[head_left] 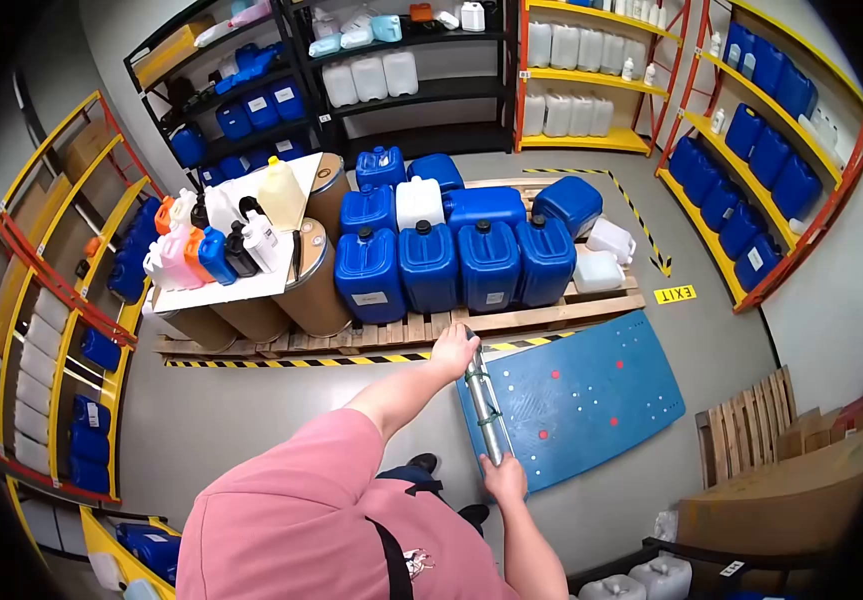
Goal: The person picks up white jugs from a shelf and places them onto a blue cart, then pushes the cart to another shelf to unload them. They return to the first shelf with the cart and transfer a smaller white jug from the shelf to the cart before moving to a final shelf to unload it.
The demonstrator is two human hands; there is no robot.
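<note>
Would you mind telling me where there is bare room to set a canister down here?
The blue cart deck is bare beyond the handle both hands grip. The grey floor before the pallet is open. The pallet is crowded with blue jerrycans.

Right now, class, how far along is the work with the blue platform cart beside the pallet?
Done: the blue cart stands beside the pallet. In hand: left hand and right hand both grip its metal handle. Left: the deck is bare; the blue jerrycans all sit on the pallet.

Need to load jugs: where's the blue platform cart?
Head view, centre-right: the blue platform cart sits on the floor beside the wooden pallet, its handle gripped by both hands.
</note>
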